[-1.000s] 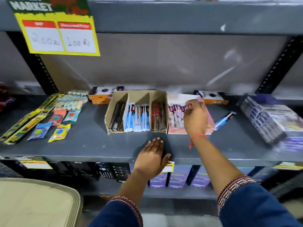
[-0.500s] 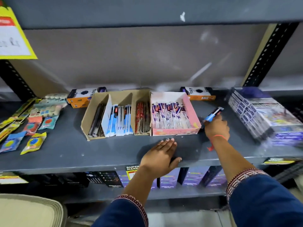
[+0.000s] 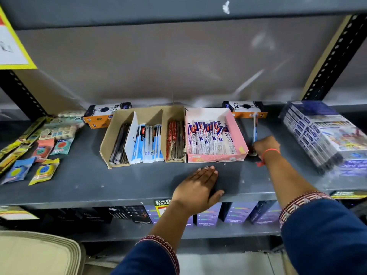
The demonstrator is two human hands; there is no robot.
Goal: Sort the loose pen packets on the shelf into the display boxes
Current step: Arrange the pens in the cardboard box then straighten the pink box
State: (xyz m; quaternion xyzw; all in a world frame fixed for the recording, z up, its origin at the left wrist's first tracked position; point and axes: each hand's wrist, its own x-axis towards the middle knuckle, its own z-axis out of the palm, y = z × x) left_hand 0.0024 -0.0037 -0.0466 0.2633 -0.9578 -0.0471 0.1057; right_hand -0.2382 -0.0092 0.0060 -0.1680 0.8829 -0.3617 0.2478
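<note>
A brown cardboard display box (image 3: 111,141) with three compartments holds dark, blue-and-white and red pen packets. Beside it on the right stands a pink display box (image 3: 236,133) full of white-and-blue pen packets. My right hand (image 3: 265,145) is just right of the pink box and grips a loose blue pen packet (image 3: 254,128), which stands nearly upright. My left hand (image 3: 198,187) lies flat, palm down, on the grey shelf (image 3: 119,181) near its front edge, holding nothing.
Two orange-and-black boxes (image 3: 105,114) (image 3: 244,109) stand at the back. Small coloured packets (image 3: 44,170) lie on the left. A stack of wrapped blue boxes (image 3: 321,133) fills the right end. Purple boxes (image 3: 238,212) stand on the shelf below. A yellow price sign (image 3: 12,46) hangs top left.
My right hand left the pink box, moved right to the loose blue pen packet, took hold of it and tilted it upright. My left hand stayed flat on the shelf.
</note>
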